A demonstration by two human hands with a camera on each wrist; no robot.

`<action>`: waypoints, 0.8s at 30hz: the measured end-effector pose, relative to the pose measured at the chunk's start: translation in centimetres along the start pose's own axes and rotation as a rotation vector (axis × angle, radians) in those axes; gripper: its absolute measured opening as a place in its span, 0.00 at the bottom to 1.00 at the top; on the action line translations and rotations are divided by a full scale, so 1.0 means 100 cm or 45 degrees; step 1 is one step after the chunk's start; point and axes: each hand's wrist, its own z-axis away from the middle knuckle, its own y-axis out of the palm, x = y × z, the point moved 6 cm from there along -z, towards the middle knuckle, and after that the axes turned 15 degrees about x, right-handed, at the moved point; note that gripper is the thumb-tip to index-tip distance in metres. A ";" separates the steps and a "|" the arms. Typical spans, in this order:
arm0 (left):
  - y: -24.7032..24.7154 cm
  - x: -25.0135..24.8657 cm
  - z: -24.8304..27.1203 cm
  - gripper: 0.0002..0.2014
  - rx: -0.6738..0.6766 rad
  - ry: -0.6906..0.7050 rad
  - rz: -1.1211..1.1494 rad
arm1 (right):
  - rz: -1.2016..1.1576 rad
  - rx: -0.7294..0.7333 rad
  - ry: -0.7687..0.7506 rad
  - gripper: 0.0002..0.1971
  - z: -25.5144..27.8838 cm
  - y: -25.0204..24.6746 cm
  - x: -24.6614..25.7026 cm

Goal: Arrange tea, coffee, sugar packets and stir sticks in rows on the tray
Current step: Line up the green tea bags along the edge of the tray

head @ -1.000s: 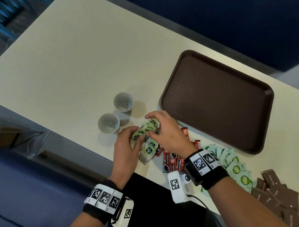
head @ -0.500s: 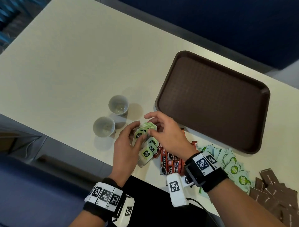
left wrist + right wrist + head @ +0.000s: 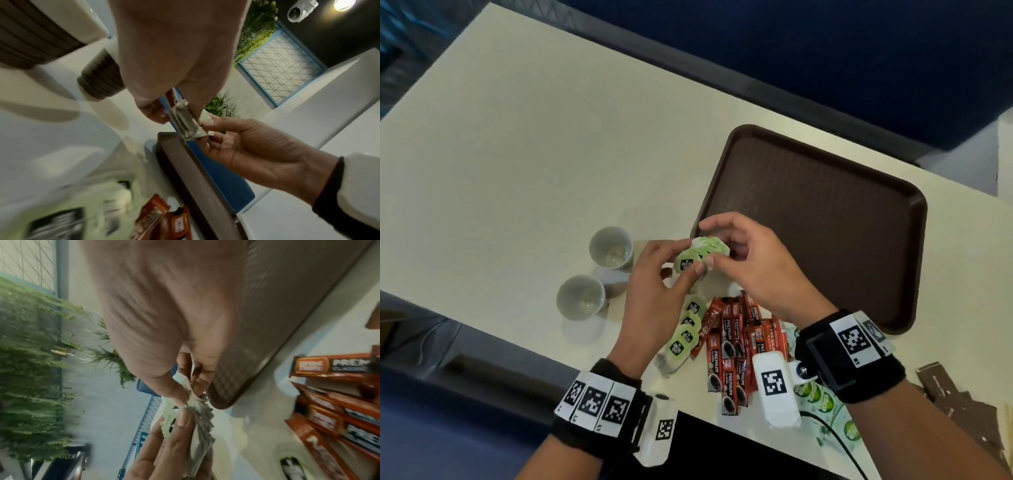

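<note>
A stack of green tea packets (image 3: 700, 255) is held just above the table at the near-left corner of the empty brown tray (image 3: 815, 222). My left hand (image 3: 685, 262) pinches the stack from the left and my right hand (image 3: 709, 243) pinches it from the right. The left wrist view shows the packets edge-on (image 3: 185, 121) between both hands. In the right wrist view the stack (image 3: 198, 417) fans out slightly beside the tray corner (image 3: 222, 395). More tea packets (image 3: 685, 334) lie on the table under my left wrist, next to red coffee sticks (image 3: 736, 346).
Two grey cups (image 3: 611, 251) (image 3: 580, 296) stand left of my hands. Green sugar packets (image 3: 813, 394) lie under my right wrist, and brown packets (image 3: 959, 407) sit at the far right. The table's near edge runs just below the coffee sticks.
Both hands have gathered the spread tea packets into one tight stack and lifted it up and right, towards the tray's corner. Several tea packets stayed on the table.
</note>
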 end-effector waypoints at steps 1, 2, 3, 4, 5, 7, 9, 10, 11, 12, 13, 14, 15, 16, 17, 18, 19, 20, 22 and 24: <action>0.002 -0.004 -0.005 0.15 0.013 0.003 0.042 | -0.032 -0.008 0.001 0.20 -0.001 -0.005 0.002; 0.003 -0.007 -0.011 0.15 0.021 0.002 0.109 | -0.067 -0.015 0.001 0.20 -0.002 -0.011 0.004; 0.006 -0.010 -0.016 0.15 0.042 -0.005 0.179 | -0.097 -0.023 0.002 0.21 -0.004 -0.015 0.006; 0.008 -0.013 -0.021 0.15 0.073 -0.016 0.235 | -0.118 -0.033 0.005 0.20 -0.005 -0.020 0.008; 0.011 -0.014 -0.027 0.15 0.116 -0.025 0.288 | -0.134 -0.042 0.009 0.20 -0.006 -0.024 0.009; 0.020 -0.016 -0.037 0.14 0.211 -0.044 0.494 | -0.166 -0.056 0.025 0.19 -0.010 -0.032 0.010; 0.028 -0.020 -0.044 0.13 0.294 -0.078 0.804 | -0.190 -0.075 0.044 0.17 -0.013 -0.040 0.010; 0.031 -0.022 -0.049 0.13 0.320 -0.095 0.928 | -0.195 -0.093 0.051 0.17 -0.015 -0.045 0.010; 0.032 -0.024 -0.053 0.13 0.338 -0.109 1.012 | -0.198 -0.111 0.054 0.17 -0.017 -0.050 0.011; 0.033 -0.026 -0.057 0.13 0.345 -0.121 1.082 | -0.194 -0.125 0.051 0.17 -0.018 -0.055 0.012; 0.033 -0.027 -0.062 0.13 0.340 -0.137 1.127 | -0.186 -0.136 0.043 0.17 -0.020 -0.060 0.012; 0.033 -0.028 -0.067 0.14 0.327 -0.159 1.161 | -0.180 -0.146 0.035 0.17 -0.020 -0.064 0.013; 0.033 -0.029 -0.071 0.15 0.314 -0.180 1.174 | -0.185 -0.157 0.030 0.18 -0.021 -0.069 0.013; 0.034 -0.030 -0.075 0.17 0.308 -0.196 1.181 | -0.201 -0.164 0.028 0.18 -0.020 -0.073 0.012; 0.035 -0.031 -0.079 0.19 0.309 -0.203 1.182 | -0.224 -0.165 0.027 0.18 -0.020 -0.077 0.010; 0.037 -0.032 -0.082 0.21 0.311 -0.204 1.182 | -0.252 -0.162 0.024 0.19 -0.019 -0.081 0.007; 0.039 -0.033 -0.085 0.21 0.312 -0.207 1.177 | -0.281 -0.158 0.019 0.19 -0.018 -0.085 0.004; 0.041 -0.033 -0.088 0.20 0.310 -0.211 1.169 | -0.307 -0.162 0.014 0.18 -0.017 -0.090 0.001; 0.046 -0.034 -0.094 0.18 0.298 -0.212 1.157 | -0.371 -0.194 0.003 0.18 -0.015 -0.099 -0.006; 0.052 -0.035 -0.098 0.17 0.289 -0.207 1.156 | -0.466 -0.243 0.001 0.19 -0.014 -0.106 -0.014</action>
